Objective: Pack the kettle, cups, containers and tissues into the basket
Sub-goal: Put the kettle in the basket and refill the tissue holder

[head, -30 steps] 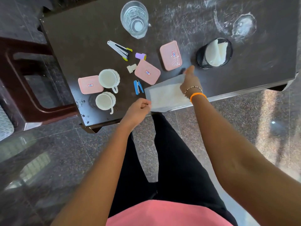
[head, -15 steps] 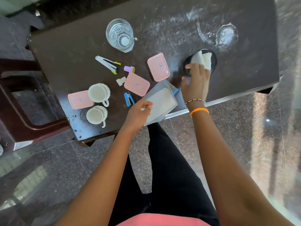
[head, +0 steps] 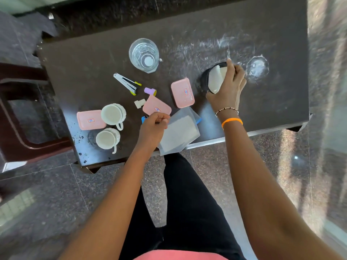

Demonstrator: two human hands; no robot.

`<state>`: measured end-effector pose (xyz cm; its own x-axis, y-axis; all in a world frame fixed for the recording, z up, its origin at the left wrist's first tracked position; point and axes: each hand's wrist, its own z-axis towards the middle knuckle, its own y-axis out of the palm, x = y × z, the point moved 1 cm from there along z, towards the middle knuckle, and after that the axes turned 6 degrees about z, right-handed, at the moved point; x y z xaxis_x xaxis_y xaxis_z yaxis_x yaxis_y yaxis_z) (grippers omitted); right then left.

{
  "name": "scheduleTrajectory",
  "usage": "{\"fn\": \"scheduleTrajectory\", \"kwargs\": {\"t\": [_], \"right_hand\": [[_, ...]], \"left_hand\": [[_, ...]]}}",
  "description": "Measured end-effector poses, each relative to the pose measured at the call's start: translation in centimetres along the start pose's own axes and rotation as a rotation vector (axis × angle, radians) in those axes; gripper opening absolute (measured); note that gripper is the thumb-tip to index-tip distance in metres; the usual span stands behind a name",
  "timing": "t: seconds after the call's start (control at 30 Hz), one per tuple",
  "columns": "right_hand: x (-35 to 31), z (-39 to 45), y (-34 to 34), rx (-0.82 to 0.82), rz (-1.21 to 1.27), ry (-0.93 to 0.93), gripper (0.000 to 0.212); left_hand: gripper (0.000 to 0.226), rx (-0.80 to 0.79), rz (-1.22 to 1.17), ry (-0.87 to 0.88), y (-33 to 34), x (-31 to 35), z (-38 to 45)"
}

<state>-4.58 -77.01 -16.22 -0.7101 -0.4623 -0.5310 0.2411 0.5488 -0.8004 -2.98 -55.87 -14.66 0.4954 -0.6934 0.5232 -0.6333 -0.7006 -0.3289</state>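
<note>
My right hand [head: 228, 87] grips the rim of a black mesh basket [head: 205, 76] that holds folded white tissues [head: 216, 79]. My left hand [head: 154, 126] pinches the edge of a translucent bag [head: 180, 134] with a white sheet inside, lying at the table's front edge. Three pink lidded containers lie flat: one at the left [head: 90, 120], one in the middle [head: 157, 107], one further right [head: 182, 92]. Two white cups [head: 112, 114] [head: 107, 138] stand beside the left container. A clear glass kettle [head: 144, 55] stands at the back.
On the dark scratched table [head: 84, 72] also lie a stapler [head: 126, 83], a small purple and yellow piece [head: 149, 91], a white block [head: 139, 103] and a blue clip [head: 144, 119]. A brown chair [head: 16, 117] stands to the left. White smears mark the table's right part.
My right hand moved from the bag's far corner to the basket and took hold of its rim. The left hand kept its pinch on the bag, which has swung round.
</note>
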Motion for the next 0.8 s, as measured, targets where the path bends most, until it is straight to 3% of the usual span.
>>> {"fn": "scheduleTrajectory", "kwargs": {"t": [0.3,0.5,0.8], "right_hand": [[-8.2,3.0,5.1,-0.175,0.031,-0.222,0.094],[-8.8,5.0,7.8,-0.254,-0.095,-0.265,0.091],[-8.6,5.6,8.3,-0.242,-0.109,-0.3,0.08]], "left_hand": [[0.018,0.136,-0.121,-0.023,-2.7,0.0,1.2],[0.017,0.226,-0.179,-0.043,-3.6,-0.3,1.3],[0.02,0.209,-0.191,-0.068,-4.4,-1.4,2.1]]}}
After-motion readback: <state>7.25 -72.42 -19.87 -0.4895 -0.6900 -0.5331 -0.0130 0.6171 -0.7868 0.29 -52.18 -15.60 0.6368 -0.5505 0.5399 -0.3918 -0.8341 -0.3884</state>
